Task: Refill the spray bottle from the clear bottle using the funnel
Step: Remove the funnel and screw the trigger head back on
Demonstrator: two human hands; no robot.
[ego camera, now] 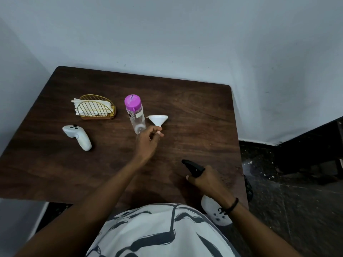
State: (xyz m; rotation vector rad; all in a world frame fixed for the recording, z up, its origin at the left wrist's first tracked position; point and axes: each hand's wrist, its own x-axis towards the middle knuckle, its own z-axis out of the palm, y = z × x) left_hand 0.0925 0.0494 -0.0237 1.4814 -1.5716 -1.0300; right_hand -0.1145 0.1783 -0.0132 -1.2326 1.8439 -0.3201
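A white controller [78,136] and a gold napkin holder [96,108] are seen at the left of the table [200,108]. The clear bottle [135,114] is stood mid-table. Just beside it, the funnel [158,120] is pinched by its spout in the left hand [148,140]. Nearer right, the spray bottle [213,204] is gripped at its black head by the right hand [206,179].

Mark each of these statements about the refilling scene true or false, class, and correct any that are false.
1. The left hand pinches the white funnel by its spout. True.
2. The clear bottle has its pink lid off. False: the pink lid is on the bottle.
3. The right hand grips the spray bottle near its black trigger head. True.
4. The white controller sits inside the gold napkin holder. False: it lies on the wooden table, in front of the holder.
5. The funnel is seated in the spray bottle. False: it is held by the clear bottle.
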